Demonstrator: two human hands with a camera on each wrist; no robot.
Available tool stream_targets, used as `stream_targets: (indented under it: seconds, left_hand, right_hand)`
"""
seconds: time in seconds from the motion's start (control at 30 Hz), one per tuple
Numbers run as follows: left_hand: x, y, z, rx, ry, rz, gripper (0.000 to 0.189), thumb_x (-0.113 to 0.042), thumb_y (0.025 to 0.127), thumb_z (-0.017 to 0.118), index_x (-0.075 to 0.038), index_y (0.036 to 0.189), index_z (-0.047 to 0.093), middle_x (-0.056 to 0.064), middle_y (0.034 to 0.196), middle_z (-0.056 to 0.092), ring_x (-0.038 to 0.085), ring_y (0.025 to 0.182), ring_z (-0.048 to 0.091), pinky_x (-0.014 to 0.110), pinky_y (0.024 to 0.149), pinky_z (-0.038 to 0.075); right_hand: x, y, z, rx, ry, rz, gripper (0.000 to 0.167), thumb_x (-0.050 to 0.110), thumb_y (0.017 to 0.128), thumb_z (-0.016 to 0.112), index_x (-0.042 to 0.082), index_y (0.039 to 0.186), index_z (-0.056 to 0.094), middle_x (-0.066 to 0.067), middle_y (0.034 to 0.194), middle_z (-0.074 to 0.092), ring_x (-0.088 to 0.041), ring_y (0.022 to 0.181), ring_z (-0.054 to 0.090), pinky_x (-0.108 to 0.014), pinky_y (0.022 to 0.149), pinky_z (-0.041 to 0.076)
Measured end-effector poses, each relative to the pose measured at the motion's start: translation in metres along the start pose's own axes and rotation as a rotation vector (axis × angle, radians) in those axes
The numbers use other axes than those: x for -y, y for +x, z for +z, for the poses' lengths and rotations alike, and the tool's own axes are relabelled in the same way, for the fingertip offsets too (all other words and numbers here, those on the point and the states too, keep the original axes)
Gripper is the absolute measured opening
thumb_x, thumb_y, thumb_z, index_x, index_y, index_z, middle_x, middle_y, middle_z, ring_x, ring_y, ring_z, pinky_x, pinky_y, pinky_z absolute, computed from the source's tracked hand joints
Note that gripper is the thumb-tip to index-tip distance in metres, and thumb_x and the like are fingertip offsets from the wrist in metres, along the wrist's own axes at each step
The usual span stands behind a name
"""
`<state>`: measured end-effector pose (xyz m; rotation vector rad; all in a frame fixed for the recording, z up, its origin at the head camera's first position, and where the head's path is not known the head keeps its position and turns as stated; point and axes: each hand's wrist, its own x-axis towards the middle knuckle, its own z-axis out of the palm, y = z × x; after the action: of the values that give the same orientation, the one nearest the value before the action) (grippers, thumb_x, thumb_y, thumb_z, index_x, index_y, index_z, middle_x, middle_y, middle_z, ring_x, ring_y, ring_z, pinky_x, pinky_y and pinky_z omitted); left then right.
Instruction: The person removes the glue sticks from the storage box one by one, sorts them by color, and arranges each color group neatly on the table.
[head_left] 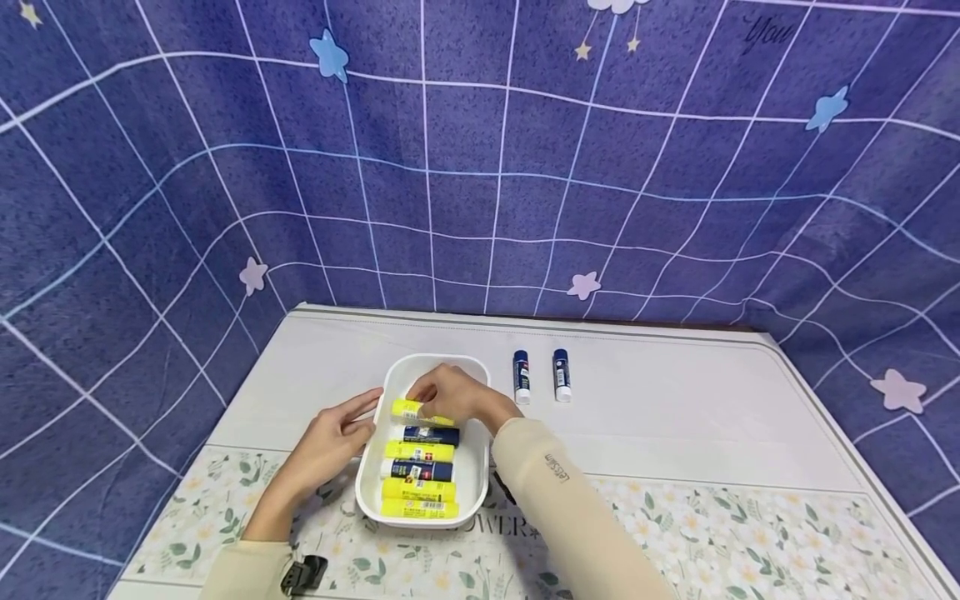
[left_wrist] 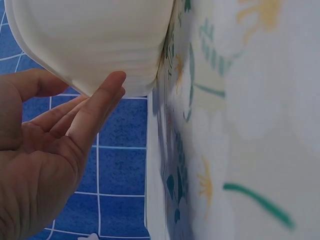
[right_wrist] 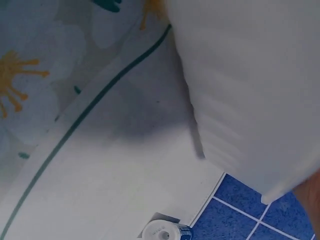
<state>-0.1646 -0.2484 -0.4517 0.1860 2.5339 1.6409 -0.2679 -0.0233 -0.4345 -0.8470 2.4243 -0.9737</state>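
Observation:
A white plastic tray holds a column of yellow and dark blue glue sticks lying sideways. My right hand reaches over its far right rim and pinches the yellow glue stick at the far end of the column. Just below that lies a blue glue stick, then a yellow one and others toward the near end. My left hand rests against the tray's left side. In the left wrist view, its extended fingers touch the outer wall near the rim. The right wrist view hides the right fingers behind the tray wall.
Two blue glue sticks with white ends, one nearer the tray and one to its right, lie on the white tabletop. A floral cloth covers the near part. Behind hangs a blue gridded curtain.

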Motion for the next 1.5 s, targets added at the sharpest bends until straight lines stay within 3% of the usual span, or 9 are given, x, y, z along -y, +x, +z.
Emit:
stream_targets:
  seconds: [0.33,0.5,0.73,1.07,1.3,1.5]
  left_hand:
    - [0.001,-0.002,-0.002,0.004,0.021,-0.011,0.057,-0.013,0.107,0.053,-0.012,0.161,0.037,0.022,0.160,0.045,0.037,0.130,0.064,0.030,0.091,0.064]
    - [0.002,-0.003,-0.004,-0.002,0.021,-0.014,0.056,-0.012,0.107,0.051,-0.011,0.161,0.036,0.022,0.160,0.044,0.038,0.129,0.064,0.029,0.090,0.065]
    - [0.002,-0.001,-0.001,-0.021,0.041,-0.019,0.056,-0.011,0.106,0.052,-0.012,0.160,0.039,0.021,0.159,0.047,0.035,0.122,0.069,0.025,0.084,0.065]
    - [-0.003,0.001,0.000,-0.020,0.051,-0.007,0.056,-0.012,0.106,0.053,-0.011,0.160,0.039,0.021,0.159,0.047,0.033,0.118,0.070,0.024,0.082,0.065]
    - [-0.003,0.001,0.000,-0.024,0.070,-0.015,0.056,-0.013,0.106,0.053,-0.012,0.160,0.039,0.020,0.159,0.047,0.032,0.122,0.069,0.022,0.083,0.064]
    - [-0.003,0.001,-0.001,-0.019,0.068,-0.002,0.056,-0.013,0.106,0.053,-0.010,0.160,0.039,0.022,0.158,0.047,0.031,0.119,0.070,0.023,0.081,0.064]
  right_hand:
    - [0.006,-0.016,-0.022,-0.128,0.297,-0.022,0.030,0.008,0.095,0.073,0.012,0.124,0.075,-0.006,0.115,0.075,-0.016,0.101,0.067,-0.024,0.077,0.060]
    - [0.012,-0.023,-0.027,-0.182,0.376,-0.031,0.031,0.008,0.094,0.074,0.011,0.124,0.076,-0.009,0.111,0.075,-0.016,0.097,0.067,-0.022,0.075,0.060]
    - [0.012,-0.038,-0.032,-0.241,0.494,0.022,0.030,0.009,0.095,0.073,0.013,0.124,0.075,-0.007,0.110,0.073,-0.013,0.096,0.066,-0.024,0.077,0.061]
    - [0.005,-0.059,-0.040,-0.344,0.549,0.064,0.032,0.007,0.094,0.074,0.013,0.126,0.075,-0.009,0.118,0.074,-0.017,0.102,0.067,-0.025,0.080,0.063]
    - [0.000,-0.071,-0.044,-0.446,0.577,0.040,0.033,0.002,0.093,0.071,0.005,0.126,0.073,-0.017,0.116,0.071,-0.019,0.098,0.066,-0.025,0.080,0.062]
    - [-0.007,-0.082,-0.042,-0.561,0.646,0.112,0.033,0.002,0.092,0.072,0.001,0.124,0.073,-0.017,0.114,0.072,-0.016,0.096,0.065,-0.021,0.079,0.061]
